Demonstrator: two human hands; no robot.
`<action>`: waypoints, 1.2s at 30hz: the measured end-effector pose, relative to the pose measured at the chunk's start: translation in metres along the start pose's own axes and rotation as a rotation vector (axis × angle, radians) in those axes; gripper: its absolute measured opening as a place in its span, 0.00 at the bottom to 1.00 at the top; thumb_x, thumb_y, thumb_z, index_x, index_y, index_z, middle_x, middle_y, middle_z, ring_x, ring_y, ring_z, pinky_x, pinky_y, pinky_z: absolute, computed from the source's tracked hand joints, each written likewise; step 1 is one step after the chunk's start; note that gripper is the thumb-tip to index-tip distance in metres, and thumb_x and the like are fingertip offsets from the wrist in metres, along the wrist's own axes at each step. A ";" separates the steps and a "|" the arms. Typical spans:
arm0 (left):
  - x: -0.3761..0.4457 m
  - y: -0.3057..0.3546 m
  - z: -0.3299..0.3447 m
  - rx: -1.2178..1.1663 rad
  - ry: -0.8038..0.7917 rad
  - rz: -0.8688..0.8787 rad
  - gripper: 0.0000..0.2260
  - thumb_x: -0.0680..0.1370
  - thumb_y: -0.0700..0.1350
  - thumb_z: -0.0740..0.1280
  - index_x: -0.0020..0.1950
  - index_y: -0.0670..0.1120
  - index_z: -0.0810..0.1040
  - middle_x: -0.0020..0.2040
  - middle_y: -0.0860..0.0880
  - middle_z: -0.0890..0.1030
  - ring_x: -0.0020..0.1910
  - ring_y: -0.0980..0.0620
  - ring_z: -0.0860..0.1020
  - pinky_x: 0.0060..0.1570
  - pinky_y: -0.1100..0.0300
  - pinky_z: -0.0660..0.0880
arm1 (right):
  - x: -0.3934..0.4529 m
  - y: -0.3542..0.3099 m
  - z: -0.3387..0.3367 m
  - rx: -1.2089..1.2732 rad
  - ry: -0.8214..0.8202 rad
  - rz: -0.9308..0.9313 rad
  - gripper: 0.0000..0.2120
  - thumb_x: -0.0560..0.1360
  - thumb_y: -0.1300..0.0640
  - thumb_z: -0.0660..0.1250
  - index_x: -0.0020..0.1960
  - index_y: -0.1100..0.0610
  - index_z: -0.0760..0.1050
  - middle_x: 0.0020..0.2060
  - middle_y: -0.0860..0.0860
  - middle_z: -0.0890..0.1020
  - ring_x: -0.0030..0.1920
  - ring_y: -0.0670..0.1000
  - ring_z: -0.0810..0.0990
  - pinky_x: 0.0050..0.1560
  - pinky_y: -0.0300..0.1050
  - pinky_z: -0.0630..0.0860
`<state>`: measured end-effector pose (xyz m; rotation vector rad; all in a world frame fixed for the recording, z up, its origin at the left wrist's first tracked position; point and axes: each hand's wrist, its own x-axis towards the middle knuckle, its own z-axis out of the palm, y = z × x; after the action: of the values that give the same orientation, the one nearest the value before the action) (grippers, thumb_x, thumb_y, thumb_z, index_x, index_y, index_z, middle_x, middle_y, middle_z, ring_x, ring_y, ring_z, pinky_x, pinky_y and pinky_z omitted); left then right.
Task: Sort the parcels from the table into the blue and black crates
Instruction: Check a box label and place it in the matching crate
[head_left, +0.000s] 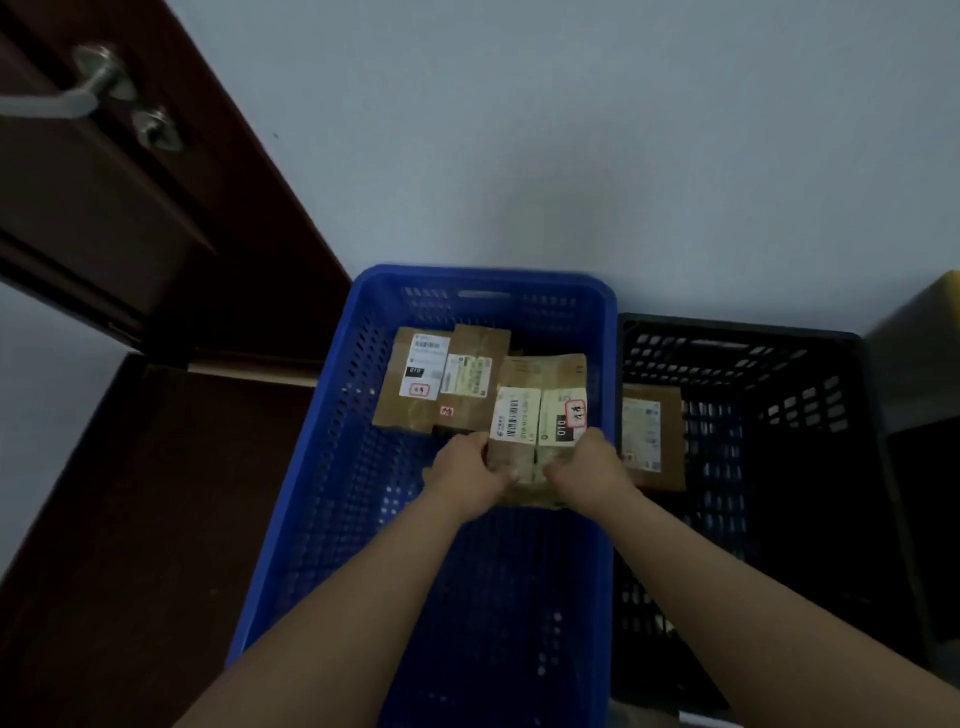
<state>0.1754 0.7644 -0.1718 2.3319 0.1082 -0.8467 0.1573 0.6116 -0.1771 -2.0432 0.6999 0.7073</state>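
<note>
A blue perforated crate (332, 467) stands on the floor in the middle, with a black crate (810, 395) touching its right side. Inside the blue crate, at the far end, lie two brown cardboard parcels (415, 382) with white labels. My left hand (467, 475) and my right hand (587, 467) both grip the near end of a brown labelled parcel (540, 400) held over the blue crate's far right part. Another brown parcel (652, 436) lies in the black crate against its left wall.
A dark brown open door (130, 208) with a metal handle (78, 93) stands at the left, right beside the blue crate. A pale wall runs behind both crates. A yellow-topped object (945, 296) shows at the right edge.
</note>
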 end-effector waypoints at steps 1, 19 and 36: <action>0.013 -0.001 0.001 0.020 0.002 -0.009 0.18 0.76 0.49 0.70 0.66 0.52 0.75 0.59 0.49 0.79 0.59 0.45 0.76 0.65 0.43 0.70 | 0.010 -0.002 0.003 -0.023 0.012 0.007 0.21 0.77 0.57 0.65 0.66 0.62 0.63 0.61 0.59 0.70 0.56 0.57 0.75 0.54 0.50 0.76; 0.180 -0.046 0.055 0.442 0.047 0.047 0.34 0.76 0.57 0.67 0.78 0.53 0.56 0.78 0.44 0.54 0.77 0.41 0.49 0.71 0.33 0.51 | 0.163 0.010 0.067 -0.309 0.216 0.002 0.50 0.75 0.58 0.69 0.76 0.66 0.31 0.73 0.63 0.57 0.69 0.60 0.65 0.62 0.53 0.71; 0.168 -0.053 0.044 0.591 -0.123 0.081 0.33 0.78 0.55 0.65 0.79 0.51 0.53 0.80 0.47 0.45 0.78 0.41 0.45 0.73 0.39 0.50 | 0.158 0.022 0.055 -0.572 -0.143 -0.144 0.36 0.79 0.60 0.63 0.79 0.55 0.45 0.78 0.56 0.40 0.77 0.59 0.37 0.75 0.58 0.54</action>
<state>0.2683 0.7569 -0.3275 2.7883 -0.3306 -1.0880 0.2378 0.6133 -0.3250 -2.4913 0.2772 1.0440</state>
